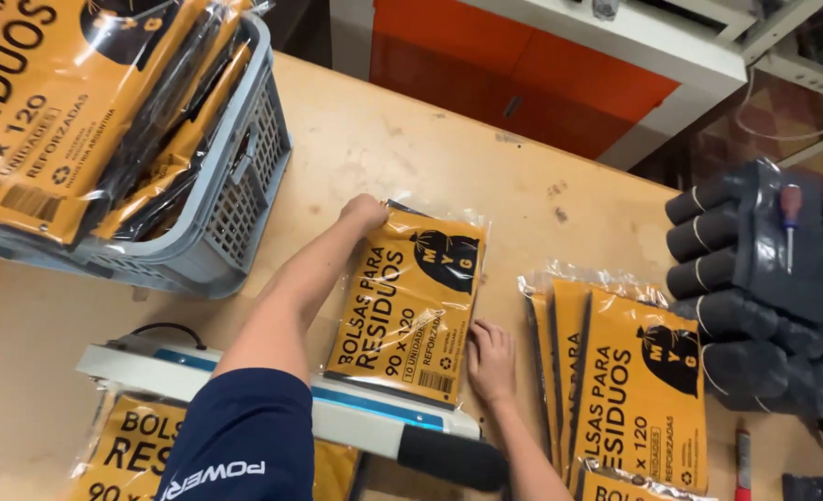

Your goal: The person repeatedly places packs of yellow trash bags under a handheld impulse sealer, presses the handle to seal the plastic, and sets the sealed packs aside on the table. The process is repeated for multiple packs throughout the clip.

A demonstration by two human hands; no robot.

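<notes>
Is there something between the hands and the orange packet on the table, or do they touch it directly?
Nothing visible stands between them. The left hand rests on the far left corner of the packet, and the right hand touches its near right edge. The packet's near end lies on the sealer.

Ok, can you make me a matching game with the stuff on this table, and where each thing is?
Things:
1. orange packet under both hands
2. grey crate
3. screwdriver
4. stack of orange packets

Places:
A. lying on the dark grey rolls
B. at the table's far left, full of packets
C. right of the right hand
D. its near end on the sealer bar, left hand at its far corner

Pairs: 1-D, 2-B, 3-A, 4-C
</notes>
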